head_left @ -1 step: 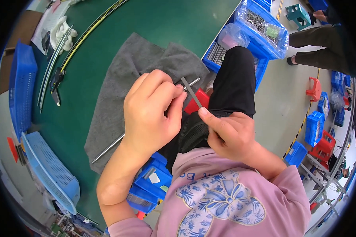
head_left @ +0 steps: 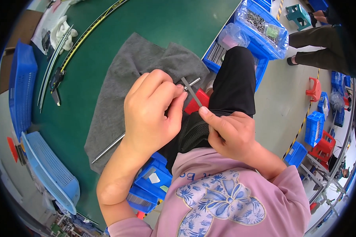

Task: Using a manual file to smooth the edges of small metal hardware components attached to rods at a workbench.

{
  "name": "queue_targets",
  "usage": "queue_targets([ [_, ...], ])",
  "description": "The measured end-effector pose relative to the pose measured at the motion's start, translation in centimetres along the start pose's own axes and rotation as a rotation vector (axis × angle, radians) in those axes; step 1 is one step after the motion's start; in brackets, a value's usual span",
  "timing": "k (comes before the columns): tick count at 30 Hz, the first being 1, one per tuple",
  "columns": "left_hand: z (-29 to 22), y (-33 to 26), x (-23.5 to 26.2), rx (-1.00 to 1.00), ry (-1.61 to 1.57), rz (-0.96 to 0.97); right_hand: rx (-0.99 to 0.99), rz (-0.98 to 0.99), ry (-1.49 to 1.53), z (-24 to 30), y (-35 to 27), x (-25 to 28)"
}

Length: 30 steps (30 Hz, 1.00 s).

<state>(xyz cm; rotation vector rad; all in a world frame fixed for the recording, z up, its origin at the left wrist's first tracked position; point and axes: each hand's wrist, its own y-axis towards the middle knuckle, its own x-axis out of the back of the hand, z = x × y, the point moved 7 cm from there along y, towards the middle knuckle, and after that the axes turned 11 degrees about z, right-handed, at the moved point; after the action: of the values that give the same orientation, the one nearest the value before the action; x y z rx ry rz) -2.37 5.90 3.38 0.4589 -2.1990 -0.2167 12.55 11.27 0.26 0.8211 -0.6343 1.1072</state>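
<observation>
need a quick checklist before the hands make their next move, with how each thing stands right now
1. Left hand has the metal rod: ok, pinched between thumb and fingers near the rod's upper right end.
2. Right hand has the flat grey strip: ok, thumb at its lower end.
3. Strip touching the rod: cannot tell, they cross in this view but contact is unclear.
4. Grey cloth lying flat on the green table: not ok, it is creased.
5. Light blue basket apart from both hands: ok.
6. Rod's surface condition: cannot tell, too small.
</observation>
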Motion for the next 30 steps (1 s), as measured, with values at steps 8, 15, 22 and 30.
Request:
queue_targets([
  [8,0.0,-0.1,0.0,0.005,0.010,0.005,-0.054,-0.034,0.183,-0.9,-0.3,-0.4],
  [15,-0.1,0.1,-0.1,-0.006,0.016,0.003,0.018,-0.182,0.163,-0.8,0.1,-0.8],
  [22,0.0,-0.2,-0.2,-0.004,0.005,-0.030,-0.042,0.018,0.004,0.5,0.2,0.9],
  [30,0.1,-0.2,-0.3,0.016,0.002,-0.014,-0.037,-0.005,-0.014,0.6,1.8,0.5],
])
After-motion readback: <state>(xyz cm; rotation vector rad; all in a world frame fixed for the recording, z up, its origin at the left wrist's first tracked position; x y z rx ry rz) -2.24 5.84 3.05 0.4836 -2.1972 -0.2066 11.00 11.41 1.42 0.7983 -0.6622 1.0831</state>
